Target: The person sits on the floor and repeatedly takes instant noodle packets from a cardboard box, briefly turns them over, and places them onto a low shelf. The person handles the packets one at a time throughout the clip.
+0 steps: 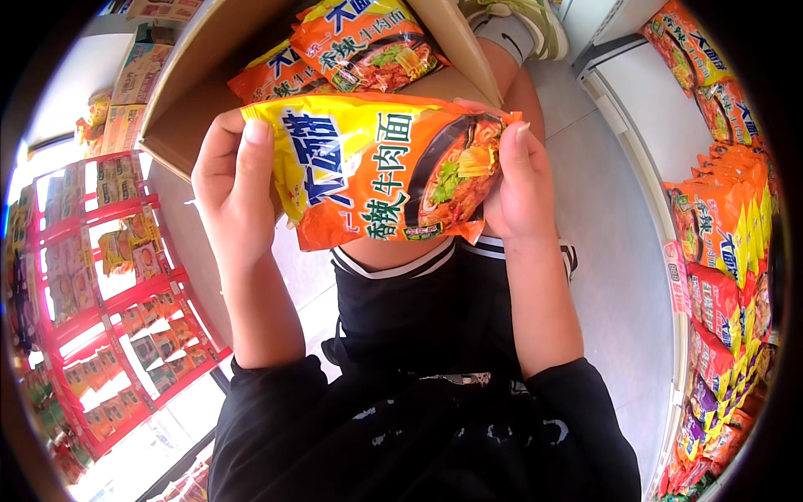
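Note:
Between my two hands is an orange and yellow instant noodle packet (376, 176), its printed front with a noodle bowl picture turned up at me. My left hand (235, 169) grips the yellow end, thumb on top. At the bowl-picture end, my right hand (524, 176) pinches the edge, thumb in front and fingers behind. Just beyond the packet stands an open cardboard box (182, 106). Inside it lie more noodle packets of the same kind (370, 53), partly covered by the one I hold.
To the right runs a white shelf (652, 106) stocked with rows of noodle packets (715, 232) and a pink price tag (676, 276). On the left is a red-edged rack (103, 307) of packaged goods. Stacked cartons (141, 69) stand at upper left. Grey floor tiles (602, 207) lie between.

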The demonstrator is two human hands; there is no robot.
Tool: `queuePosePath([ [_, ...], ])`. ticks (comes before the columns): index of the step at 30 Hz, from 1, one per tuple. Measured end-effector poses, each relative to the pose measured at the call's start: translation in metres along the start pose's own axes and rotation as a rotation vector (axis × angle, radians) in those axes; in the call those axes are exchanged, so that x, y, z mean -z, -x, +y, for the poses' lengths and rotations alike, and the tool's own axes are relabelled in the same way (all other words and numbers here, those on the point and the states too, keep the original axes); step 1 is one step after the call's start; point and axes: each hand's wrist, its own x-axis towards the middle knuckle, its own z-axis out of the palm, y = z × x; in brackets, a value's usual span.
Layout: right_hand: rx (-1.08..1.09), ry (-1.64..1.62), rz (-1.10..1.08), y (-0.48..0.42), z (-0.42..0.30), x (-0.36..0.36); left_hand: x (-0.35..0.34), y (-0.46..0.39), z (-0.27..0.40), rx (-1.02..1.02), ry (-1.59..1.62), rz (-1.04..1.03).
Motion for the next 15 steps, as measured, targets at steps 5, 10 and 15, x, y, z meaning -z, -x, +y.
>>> queuePosePath([
  [5,-0.002,-0.021,0.03,0.002,-0.002,0.015,-0.017,-0.005,-0.02,-0.106,-0.034,0.14],
  [10,0.068,-0.035,0.166,0.002,-0.007,0.015,-0.018,0.005,-0.039,-0.206,-0.177,0.211],
  [15,0.181,0.146,0.279,0.005,-0.013,0.01,-0.022,0.015,-0.05,-0.274,-0.327,0.309],
])
